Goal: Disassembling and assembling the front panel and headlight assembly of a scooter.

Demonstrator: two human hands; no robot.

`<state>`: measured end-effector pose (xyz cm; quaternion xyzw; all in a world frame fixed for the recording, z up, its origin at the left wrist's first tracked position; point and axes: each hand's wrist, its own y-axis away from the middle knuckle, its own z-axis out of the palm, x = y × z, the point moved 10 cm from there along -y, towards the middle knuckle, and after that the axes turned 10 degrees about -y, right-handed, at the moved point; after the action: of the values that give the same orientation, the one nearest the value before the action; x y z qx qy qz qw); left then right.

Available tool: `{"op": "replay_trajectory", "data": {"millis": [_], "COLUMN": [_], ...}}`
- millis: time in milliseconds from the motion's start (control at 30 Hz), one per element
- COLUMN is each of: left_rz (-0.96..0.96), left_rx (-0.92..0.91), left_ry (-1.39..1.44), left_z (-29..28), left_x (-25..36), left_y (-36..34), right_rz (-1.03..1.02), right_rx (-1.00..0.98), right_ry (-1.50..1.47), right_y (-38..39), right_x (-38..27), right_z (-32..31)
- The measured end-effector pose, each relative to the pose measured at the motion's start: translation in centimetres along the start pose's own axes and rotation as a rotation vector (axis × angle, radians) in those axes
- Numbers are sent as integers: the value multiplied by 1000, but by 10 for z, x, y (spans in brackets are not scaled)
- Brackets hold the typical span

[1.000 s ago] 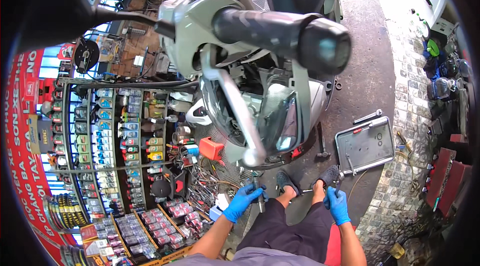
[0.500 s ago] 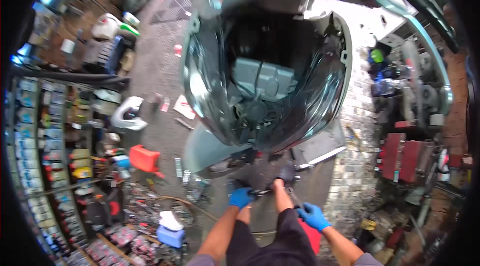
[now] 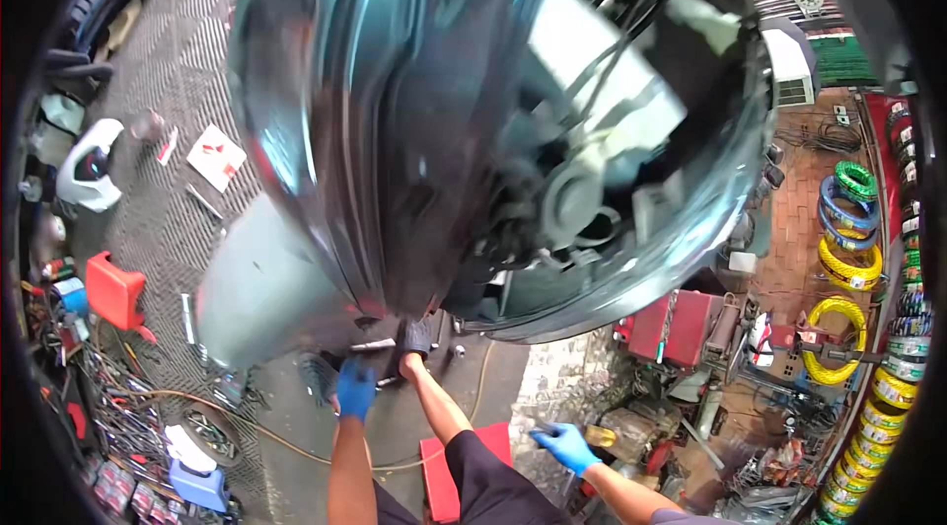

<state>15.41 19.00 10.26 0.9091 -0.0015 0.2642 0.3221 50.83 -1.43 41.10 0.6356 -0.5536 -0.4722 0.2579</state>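
Observation:
A motor scooter fills the upper middle, with its glossy dark front panel point(image 3: 395, 111) close to me and mechanical parts showing in the opening beside it. Below it to the left is the pale grey-green front fender point(image 3: 261, 278). My left hand point(image 3: 356, 389), in a blue glove, reaches low under the scooter's front, beside my foot; motion smears its fingers. A metal bar-shaped piece point(image 3: 374, 345) lies just past it. My right hand point(image 3: 566, 448), also blue-gloved, is closed at the lower right, apart from the scooter. A short grey end point(image 3: 541, 426) sticks out of its fingers; its kind is unclear.
A red low stool point(image 3: 439, 486) stands between my legs. Tools point(image 3: 123, 397) and a blue tissue box point(image 3: 200, 486) lie at left, near a red plastic piece point(image 3: 113, 290). A hose point(image 3: 286, 444) crosses the floor. Red toolbox point(image 3: 671, 328) and several tyres point(image 3: 838, 328) stand right.
My view has swung right and closer to the scooter, so its front looms larger. My left hand has moved forward relative to my legs; my right hand has moved farther from them.

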Motion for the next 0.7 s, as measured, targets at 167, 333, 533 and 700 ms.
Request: {"op": "replay_trajectory", "data": {"millis": [167, 333, 533, 700], "left_rz": [-139, 40, 191, -451], "left_rx": [826, -31, 256, -76], "left_ry": [145, 647, 391, 1898], "left_z": [-203, -260, -253, -157], "left_x": [-32, -10, -8, 35], "left_y": [35, -46, -4, 71], "right_rz": [6, -38, 107, 26], "right_rx": [239, 195, 74, -190], "right_ry": [-81, -136, -24, -86], "right_y": [-1, -1, -12, 14], "right_x": [-10, -48, -27, -80], "right_z": [-119, -111, -55, 11]}}
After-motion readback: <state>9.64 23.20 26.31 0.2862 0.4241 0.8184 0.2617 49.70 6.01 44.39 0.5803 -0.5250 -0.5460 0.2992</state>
